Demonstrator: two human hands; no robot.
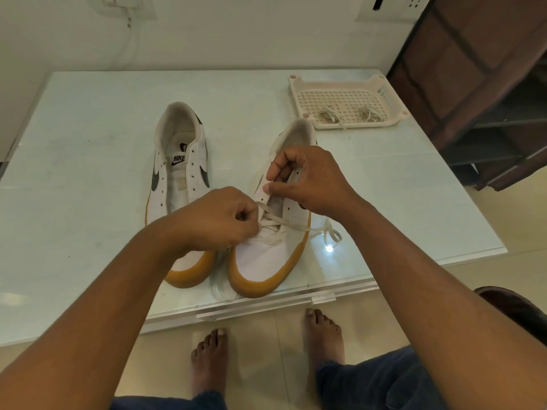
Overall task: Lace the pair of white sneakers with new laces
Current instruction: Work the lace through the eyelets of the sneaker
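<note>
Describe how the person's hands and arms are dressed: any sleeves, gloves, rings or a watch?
Both hands, left hand and right hand, are bare: no gloves, rings or watch visible. The forearms are uncovered, with no sleeve in view. Below, dark blue trousers and bare feet.

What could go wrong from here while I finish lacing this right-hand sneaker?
1. The left hand pinches the flat white lace; its free end lies slack on the glass table top, so a hard pull may leave uneven ends.
2. The right-hand white sneaker with a tan rubber sole sits near the table's front edge and could slide off.
3. A lace loop by its toe might snag.
</note>
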